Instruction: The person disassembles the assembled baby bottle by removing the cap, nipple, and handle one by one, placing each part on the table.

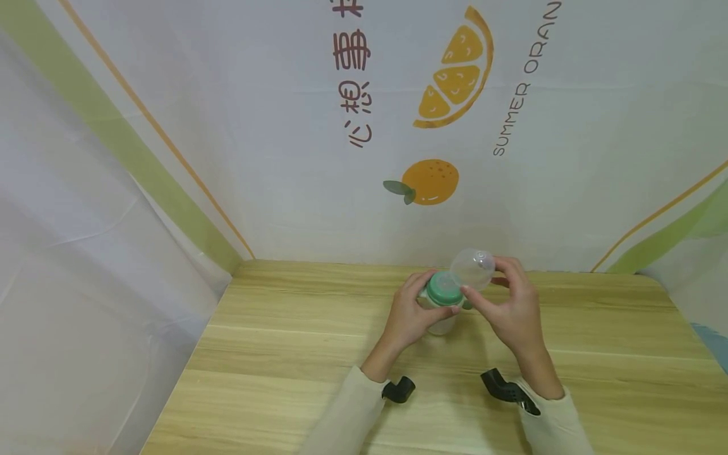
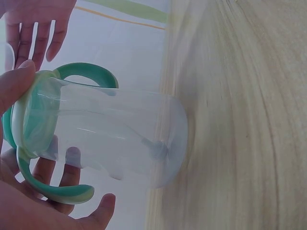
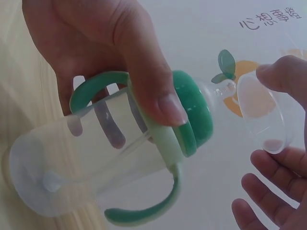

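Note:
A clear baby bottle (image 3: 86, 163) with a green collar (image 3: 195, 112), two green handles and a straw inside stands on the table. My left hand (image 1: 407, 309) grips it around the neck, thumb across the front and fingers behind. A clear nipple (image 3: 216, 91) rises from the collar. In my right hand (image 1: 516, 309) a clear domed cap (image 1: 473, 270) is pinched between thumb and fingers. Its open side faces the nipple, just off the tip in the right wrist view. The left wrist view shows the bottle's base (image 2: 175, 141) at the tabletop.
The wooden table (image 1: 273, 366) ends at a white cloth backdrop (image 1: 284, 158) printed with oranges and lettering. White cloth also hangs along the left side. Black wrist mounts (image 1: 399, 390) stick out from both sleeves over the table.

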A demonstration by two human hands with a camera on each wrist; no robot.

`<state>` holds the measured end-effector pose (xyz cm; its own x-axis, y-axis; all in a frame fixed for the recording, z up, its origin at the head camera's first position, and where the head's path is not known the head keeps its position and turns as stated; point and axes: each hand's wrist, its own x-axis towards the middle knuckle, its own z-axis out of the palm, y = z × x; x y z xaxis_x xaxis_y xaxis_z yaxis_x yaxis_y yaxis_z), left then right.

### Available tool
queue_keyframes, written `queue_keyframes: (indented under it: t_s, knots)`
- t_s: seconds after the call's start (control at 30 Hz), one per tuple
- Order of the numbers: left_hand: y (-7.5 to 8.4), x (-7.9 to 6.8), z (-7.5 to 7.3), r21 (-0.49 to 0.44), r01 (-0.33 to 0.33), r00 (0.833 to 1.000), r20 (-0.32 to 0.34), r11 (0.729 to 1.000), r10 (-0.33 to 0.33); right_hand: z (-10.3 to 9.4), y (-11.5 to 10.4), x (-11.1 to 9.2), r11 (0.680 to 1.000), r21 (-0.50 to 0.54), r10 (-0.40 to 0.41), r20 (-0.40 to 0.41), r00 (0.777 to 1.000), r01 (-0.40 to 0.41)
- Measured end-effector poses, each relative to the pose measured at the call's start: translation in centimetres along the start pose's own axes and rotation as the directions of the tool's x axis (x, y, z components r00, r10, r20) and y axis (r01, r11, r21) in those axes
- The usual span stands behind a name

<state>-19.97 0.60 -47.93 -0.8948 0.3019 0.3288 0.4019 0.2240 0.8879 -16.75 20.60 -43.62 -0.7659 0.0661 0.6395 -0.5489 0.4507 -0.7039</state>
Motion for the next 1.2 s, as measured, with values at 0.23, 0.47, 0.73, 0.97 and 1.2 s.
queue_keyframes:
  t_s: [0.23, 0.47, 0.73, 0.97, 1.2]
  knots:
    - [-0.1, 0.0, 0.0, 0.001, 0.004, 1.0, -0.005, 1.0, -0.004, -0.4, 0.2, 0.0, 1.0, -0.013, 0.014, -0.027, 1.0, -0.014]
    - [-0.1, 0.0, 0.1, 0.002, 0.01, 1.0, -0.003, 1.0, -0.01, -0.7, 0.7, 0.0, 0.999, -0.026, 0.023, -0.04, 0.999, -0.024]
    - [0.0, 0.0, 0.1, 0.007, 0.012, 1.0, -0.001, 1.0, -0.012, -1.1, 1.1, 0.1, 0.998, -0.032, 0.053, -0.056, 0.997, -0.055]
    - [0.0, 0.0, 0.1, 0.015, 0.002, 1.0, -0.004, 1.0, -0.002, -1.6, 1.3, 0.1, 0.995, -0.04, 0.09, -0.065, 0.994, -0.092]
    - [0.0, 0.1, 0.1, 0.016, 0.002, 1.0, -0.012, 1.0, -0.002, -1.9, 1.4, 0.2, 0.992, -0.035, 0.117, -0.081, 0.99, -0.12]
